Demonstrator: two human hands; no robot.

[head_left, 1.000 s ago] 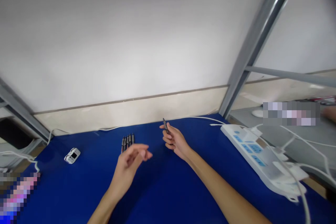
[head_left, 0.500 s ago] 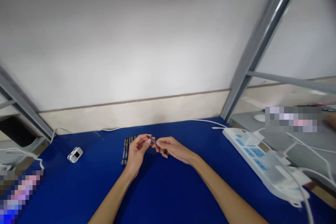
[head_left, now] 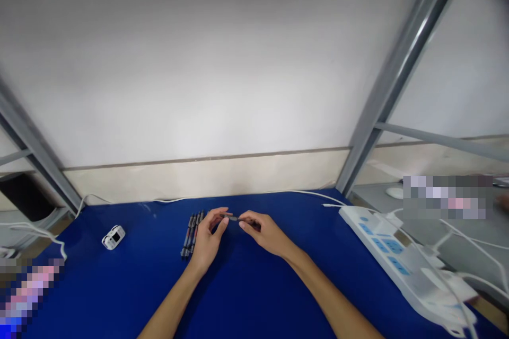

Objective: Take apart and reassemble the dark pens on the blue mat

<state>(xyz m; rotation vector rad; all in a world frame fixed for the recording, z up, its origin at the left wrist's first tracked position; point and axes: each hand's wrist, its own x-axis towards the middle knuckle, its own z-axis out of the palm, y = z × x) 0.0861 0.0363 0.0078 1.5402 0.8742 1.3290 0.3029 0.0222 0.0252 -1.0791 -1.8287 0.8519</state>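
Note:
A slim dark pen (head_left: 234,218) is held level between my two hands, a little above the blue table (head_left: 246,286). My left hand (head_left: 210,233) pinches its left end between thumb and fingers. At the other end, the thumb and curled fingers of my right hand (head_left: 260,229) close on the pen and hide part of it. Just left of my left hand, several dark pens (head_left: 191,235) lie side by side on the table, partly covered by that hand.
A small white device with a dark screen (head_left: 113,237) lies on the left. At the right edge sits a white power strip (head_left: 392,259) with plugs and cables. A white cable (head_left: 175,200) runs along the wall. Grey metal posts (head_left: 382,100) frame both sides.
The pen has turned from slanting to nearly level. My right hand has shifted slightly right and both hands still grip the pen. The whole view has tilted a little upward.

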